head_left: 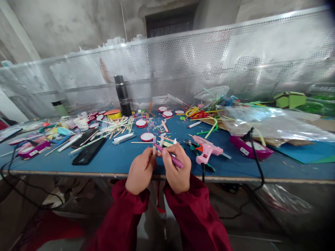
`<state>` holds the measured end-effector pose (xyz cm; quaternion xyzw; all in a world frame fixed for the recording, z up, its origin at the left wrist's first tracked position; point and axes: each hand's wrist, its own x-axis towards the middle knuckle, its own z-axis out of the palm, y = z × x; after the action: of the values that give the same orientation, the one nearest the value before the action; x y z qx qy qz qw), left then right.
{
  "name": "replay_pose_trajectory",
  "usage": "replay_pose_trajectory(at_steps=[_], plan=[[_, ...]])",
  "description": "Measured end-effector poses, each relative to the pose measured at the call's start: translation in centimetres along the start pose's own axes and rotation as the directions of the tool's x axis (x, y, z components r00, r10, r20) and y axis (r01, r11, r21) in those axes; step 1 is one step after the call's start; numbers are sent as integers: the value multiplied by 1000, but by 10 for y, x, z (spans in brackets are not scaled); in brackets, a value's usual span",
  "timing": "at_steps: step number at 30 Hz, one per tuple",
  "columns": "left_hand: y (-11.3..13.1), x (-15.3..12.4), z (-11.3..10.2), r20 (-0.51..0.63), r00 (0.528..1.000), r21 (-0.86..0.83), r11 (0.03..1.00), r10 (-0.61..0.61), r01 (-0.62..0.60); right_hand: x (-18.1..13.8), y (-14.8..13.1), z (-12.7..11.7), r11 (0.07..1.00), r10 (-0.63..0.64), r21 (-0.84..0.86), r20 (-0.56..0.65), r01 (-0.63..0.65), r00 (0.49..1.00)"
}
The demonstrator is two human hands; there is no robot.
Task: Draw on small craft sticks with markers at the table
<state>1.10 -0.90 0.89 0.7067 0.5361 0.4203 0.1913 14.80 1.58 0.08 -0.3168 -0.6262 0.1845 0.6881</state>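
Note:
My left hand [141, 170] is closed on a wooden craft stick [154, 144], held upright with purple colouring on its upper part. In my right hand [178, 169] is a purple marker [176, 161], gripped like a pen, its tip end pointing left at the stick. The tip touches or nearly touches the stick; I cannot tell which. Both hands are close together over the table's front edge. Just right of them lie a pink glue gun [208, 150] and dark-handled pliers [195, 148]. A round white disc with a red rim [147, 136] lies behind my left hand.
On the blue table [117, 164] are a black phone [89, 151], a pile of craft sticks [123, 127], a black bottle [123, 96] and coloured pipe cleaners [201, 113]. A purple power strip [250, 148] with a cable stands right. A perforated metal screen [172, 69] runs behind.

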Motion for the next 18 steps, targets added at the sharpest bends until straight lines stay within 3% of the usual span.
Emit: replay_pose_trajectory(at_steps=[9, 18], plan=[[2, 0, 0, -8, 1000, 14, 1000, -10, 10, -1, -1, 0, 1000, 10, -12, -55, -10, 998], [2, -1, 2, -15, 1000, 42, 999, 6, -6, -1, -1, 1, 1000, -22, -17, -20, 22, 1000]])
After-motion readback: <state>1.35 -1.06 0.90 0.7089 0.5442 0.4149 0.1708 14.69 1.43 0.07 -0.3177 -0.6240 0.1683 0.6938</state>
